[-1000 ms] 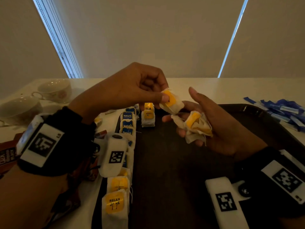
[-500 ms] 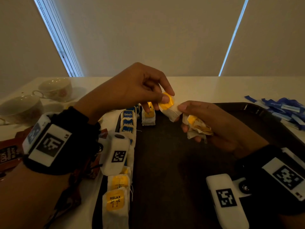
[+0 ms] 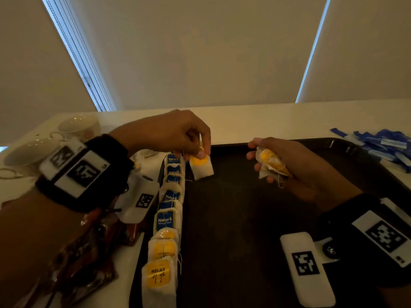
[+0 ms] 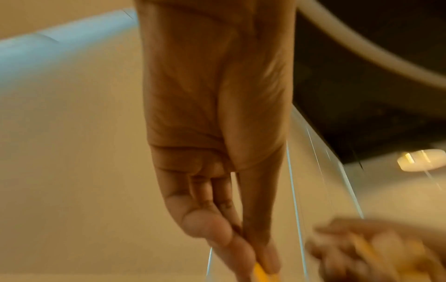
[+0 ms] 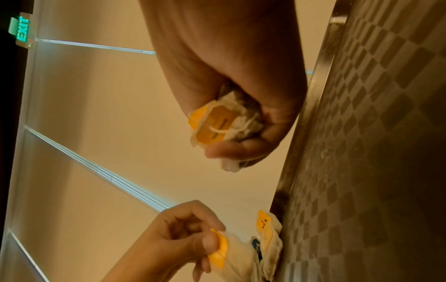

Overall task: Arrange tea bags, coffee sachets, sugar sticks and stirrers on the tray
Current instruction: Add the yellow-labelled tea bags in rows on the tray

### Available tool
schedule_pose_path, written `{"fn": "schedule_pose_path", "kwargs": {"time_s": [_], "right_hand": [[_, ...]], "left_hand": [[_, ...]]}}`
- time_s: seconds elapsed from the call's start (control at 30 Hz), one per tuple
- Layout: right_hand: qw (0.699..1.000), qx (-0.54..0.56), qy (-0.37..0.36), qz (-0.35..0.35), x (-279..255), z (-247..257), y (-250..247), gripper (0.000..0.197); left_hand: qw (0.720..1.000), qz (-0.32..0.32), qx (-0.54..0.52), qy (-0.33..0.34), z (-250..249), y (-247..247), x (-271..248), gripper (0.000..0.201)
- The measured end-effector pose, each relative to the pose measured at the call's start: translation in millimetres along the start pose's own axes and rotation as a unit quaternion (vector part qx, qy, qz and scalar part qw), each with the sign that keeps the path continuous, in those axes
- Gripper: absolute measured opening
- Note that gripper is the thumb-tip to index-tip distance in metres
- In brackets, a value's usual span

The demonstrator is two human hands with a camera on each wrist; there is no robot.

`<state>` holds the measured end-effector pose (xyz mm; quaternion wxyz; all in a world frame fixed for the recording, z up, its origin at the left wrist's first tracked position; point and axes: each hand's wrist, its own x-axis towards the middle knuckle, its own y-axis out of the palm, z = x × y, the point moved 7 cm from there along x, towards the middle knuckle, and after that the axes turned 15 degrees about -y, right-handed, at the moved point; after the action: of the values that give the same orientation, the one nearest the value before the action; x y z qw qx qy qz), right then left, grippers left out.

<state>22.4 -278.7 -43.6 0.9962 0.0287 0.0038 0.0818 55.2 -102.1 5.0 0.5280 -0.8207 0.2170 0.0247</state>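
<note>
My left hand (image 3: pixel 198 150) pinches a yellow-tagged tea bag (image 3: pixel 201 166) by its tag, low over the far left corner of the dark tray (image 3: pixel 244 241), beside the top of the tea bag row (image 3: pixel 166 218). That row of blue-tagged and yellow-tagged bags runs down the tray's left edge. The same bag (image 5: pixel 231 253) hangs beside the placed bags in the right wrist view. My right hand (image 3: pixel 266 161) grips a bunch of yellow-tagged tea bags (image 3: pixel 270 163) above the tray's far middle; the bunch (image 5: pixel 222 127) sits in its curled fingers.
Two teacups (image 3: pixel 33 150) stand at the far left of the white table. Brown coffee sachets (image 3: pixel 89 258) lie left of the tray under my left forearm. Blue sugar sticks (image 3: pixel 382 145) are piled at the far right beside the tray's rim.
My left hand drew one tea bag out of the right hand's bunch and carried it left and down to the head of the row. The right hand closed round the rest and stayed.
</note>
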Motion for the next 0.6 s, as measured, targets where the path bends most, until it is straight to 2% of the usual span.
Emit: {"fn": "schedule_pose_path", "kwargs": {"time_s": [0.1,0.17,0.47,0.6], "right_hand": [[1.0,-0.005,0.007,0.002,0,-2,0,0.019],[1.0,-0.005,0.008,0.001,0,-2,0,0.019],[1.0,-0.003,0.005,0.001,0,2,-1,0.02],[1.0,0.005,0.004,0.006,-1,1,0,0.02]], "left_hand": [[0.997,0.071,0.039,-0.003,8,11,16,0.006],[0.994,0.092,0.06,-0.003,14,14,24,0.006],[0.993,0.053,0.105,0.006,10,25,46,0.009],[0.993,0.109,0.04,-0.011,13,22,41,0.007]]}}
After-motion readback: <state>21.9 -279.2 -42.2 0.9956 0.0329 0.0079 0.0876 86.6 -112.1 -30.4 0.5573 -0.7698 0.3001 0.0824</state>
